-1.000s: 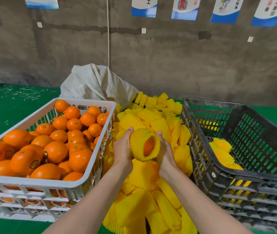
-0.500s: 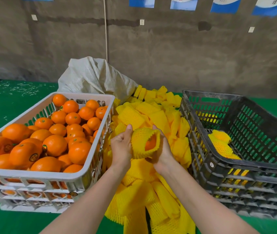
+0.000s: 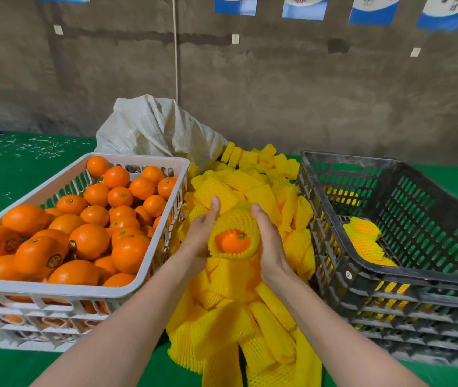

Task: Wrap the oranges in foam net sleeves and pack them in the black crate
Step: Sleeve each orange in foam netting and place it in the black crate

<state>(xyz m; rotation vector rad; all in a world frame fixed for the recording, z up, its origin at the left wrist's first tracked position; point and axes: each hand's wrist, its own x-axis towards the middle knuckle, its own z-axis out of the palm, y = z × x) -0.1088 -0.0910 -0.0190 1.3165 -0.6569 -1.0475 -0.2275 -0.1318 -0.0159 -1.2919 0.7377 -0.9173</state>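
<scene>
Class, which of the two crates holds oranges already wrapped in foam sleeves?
The black crate on the right: a few yellow-sleeved oranges lie in it, whereas the white crate on the left holds only bare oranges.

The foam net sleeve [image 3: 234, 222] hid all of the orange [image 3: 232, 241] but its stem end, and the fingers of the left hand [image 3: 199, 236] and right hand [image 3: 271, 241] lay out of sight behind it. The top edge cut off the posters [image 3: 303, 7]; the right edge clipped the black crate [image 3: 389, 277].
</scene>
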